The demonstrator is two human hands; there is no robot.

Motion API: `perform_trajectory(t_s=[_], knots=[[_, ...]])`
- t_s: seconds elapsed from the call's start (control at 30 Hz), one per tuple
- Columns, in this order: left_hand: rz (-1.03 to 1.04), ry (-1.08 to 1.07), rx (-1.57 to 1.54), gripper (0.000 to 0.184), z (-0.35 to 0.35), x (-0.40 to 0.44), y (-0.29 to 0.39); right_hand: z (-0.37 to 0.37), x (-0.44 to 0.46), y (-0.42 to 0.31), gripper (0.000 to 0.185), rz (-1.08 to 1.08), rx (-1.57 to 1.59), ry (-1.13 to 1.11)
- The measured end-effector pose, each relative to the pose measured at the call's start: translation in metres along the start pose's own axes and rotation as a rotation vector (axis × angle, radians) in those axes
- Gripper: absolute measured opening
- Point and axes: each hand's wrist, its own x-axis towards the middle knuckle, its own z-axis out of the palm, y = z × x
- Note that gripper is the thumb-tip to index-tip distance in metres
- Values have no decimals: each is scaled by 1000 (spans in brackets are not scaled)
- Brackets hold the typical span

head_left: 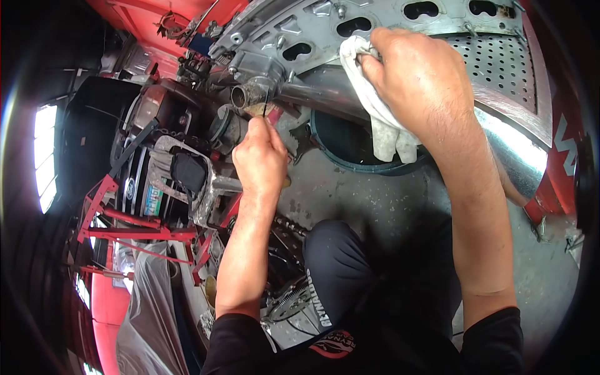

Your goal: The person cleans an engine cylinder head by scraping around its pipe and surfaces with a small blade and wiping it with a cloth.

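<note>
A thin dark tool sticks up from my left hand, whose fingers are closed round its lower end. Its tip is beside the round metal pipe opening of a grey casting. My right hand grips a whitish rag, which hangs down over a dark round tub. Above and behind the rag lies a metal engine part with several oval ports and upright studs.
The dark green tub stands on the grey floor below the engine part. A red hoist frame and a vehicle front are at left. A perforated metal panel is at upper right, and a toothed gear lies near my knee.
</note>
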Motion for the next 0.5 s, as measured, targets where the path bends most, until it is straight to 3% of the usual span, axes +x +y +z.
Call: perform_trajectory(t_s=[0.1, 0.2, 0.3, 0.33, 0.4, 0.5], knots=[[-82, 95, -79, 15, -2, 11, 10, -3, 6, 4, 27, 16, 3, 24], [18, -81, 57, 10, -1, 6, 3, -3, 4, -6, 28, -22, 3, 28], [-67, 88, 38, 11, -2, 11, 5, -18, -1, 1, 28, -73, 49, 7], [32, -47, 162, 12, 1, 9, -5, -26, -2, 2, 31, -97, 80, -25], [18, -60, 116, 11, -1, 6, -8, -36, 4, 2, 31, -110, 98, -128], [77, 27, 108, 10, -1, 15, -14, -51, 13, -17, 31, 80, 176, -522]])
